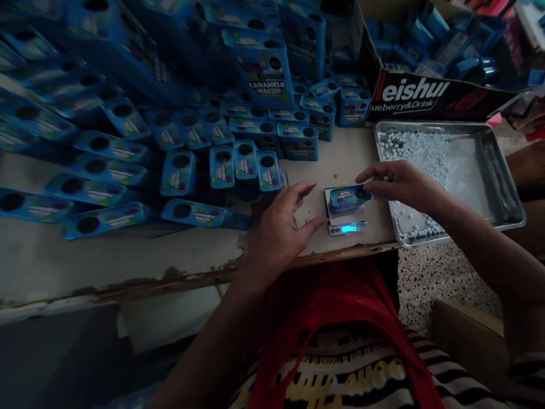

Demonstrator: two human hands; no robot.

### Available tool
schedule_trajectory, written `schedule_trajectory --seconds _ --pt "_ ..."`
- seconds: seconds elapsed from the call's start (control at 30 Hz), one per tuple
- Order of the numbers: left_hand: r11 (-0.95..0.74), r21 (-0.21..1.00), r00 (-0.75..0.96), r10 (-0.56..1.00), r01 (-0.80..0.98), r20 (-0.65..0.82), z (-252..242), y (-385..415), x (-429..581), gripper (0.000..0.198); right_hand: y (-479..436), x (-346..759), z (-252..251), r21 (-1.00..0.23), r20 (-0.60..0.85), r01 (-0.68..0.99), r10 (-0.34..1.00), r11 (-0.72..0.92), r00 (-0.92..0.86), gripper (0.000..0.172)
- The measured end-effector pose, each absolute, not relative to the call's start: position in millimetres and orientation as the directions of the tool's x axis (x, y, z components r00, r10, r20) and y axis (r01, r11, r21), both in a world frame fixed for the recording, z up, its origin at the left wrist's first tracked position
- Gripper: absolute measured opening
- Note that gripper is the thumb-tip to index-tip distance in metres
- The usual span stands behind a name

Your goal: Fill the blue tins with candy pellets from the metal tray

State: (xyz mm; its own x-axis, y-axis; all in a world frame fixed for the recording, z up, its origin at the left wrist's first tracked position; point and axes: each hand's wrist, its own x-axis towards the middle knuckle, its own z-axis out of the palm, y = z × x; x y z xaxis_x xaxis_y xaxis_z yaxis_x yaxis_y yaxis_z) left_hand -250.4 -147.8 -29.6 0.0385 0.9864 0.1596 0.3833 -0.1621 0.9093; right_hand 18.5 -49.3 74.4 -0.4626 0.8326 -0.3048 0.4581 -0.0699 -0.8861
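Observation:
A small blue candy box lies on a compact digital scale with a lit display, near the table's front edge. My right hand is at the box's right end, fingertips bent together over its dark round opening. A pale bit, like one of the small round candies, shows between those fingers. To the left of the scale is my left hand, holding nothing, thumb and fingers apart, the thumb tip close to the scale's edge. Right of the scale, a metal tray carries many loose pale-blue candies.
Rows of blue candy boxes cover the table's left and back, some near my left wrist. Taller blue boxes stand behind them. A black carton full of blue containers sits behind the tray. The table's wooden front edge is chipped.

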Motion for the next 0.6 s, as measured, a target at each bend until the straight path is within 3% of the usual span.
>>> schedule_trajectory --seconds 0.2,0.27,0.33,0.4,0.47,0.53,0.6 --pt "-0.349 0.715 0.142 0.932 0.606 0.334 -18.1 -118.1 -204.0 0.058 -13.8 21.4 62.9 -0.967 -0.245 0.16 0.904 -0.2 -0.35 0.038" --pt "-0.392 0.608 0.257 0.919 0.691 0.3 -9.6 -109.6 -181.8 0.05 7.2 4.8 55.1 -0.974 -0.183 0.191 0.921 -0.122 -0.344 0.04" --pt "-0.412 0.518 0.341 0.911 0.75 0.231 0.0 -111.4 -170.5 0.038 25.7 -21.4 46.7 -0.931 -0.073 0.359 0.929 0.067 -0.362 0.035" --pt "-0.417 0.462 0.349 0.909 0.783 0.23 9.6 -123.2 -179.1 0.033 36.6 -50.2 39.4 -0.712 0.014 0.629 0.902 0.312 -0.431 0.022" --pt "-0.403 0.433 0.278 0.904 0.806 0.324 19.5 -138.7 -211.5 0.037 39.2 -73.6 33.5 -0.339 -0.015 0.801 0.849 0.493 -0.529 0.013" --pt "-0.344 0.413 0.152 0.889 0.844 0.431 32.6 -150.1 -266.4 0.04 38.0 -86.8 27.2 -0.042 -0.104 0.817 0.811 0.575 -0.576 0.021" --pt "-0.223 0.391 0.0 0.869 0.893 0.495 51.4 -151.5 -338.6 0.038 36.9 -89.4 19.6 0.067 -0.143 0.797 0.796 0.601 -0.588 0.027"
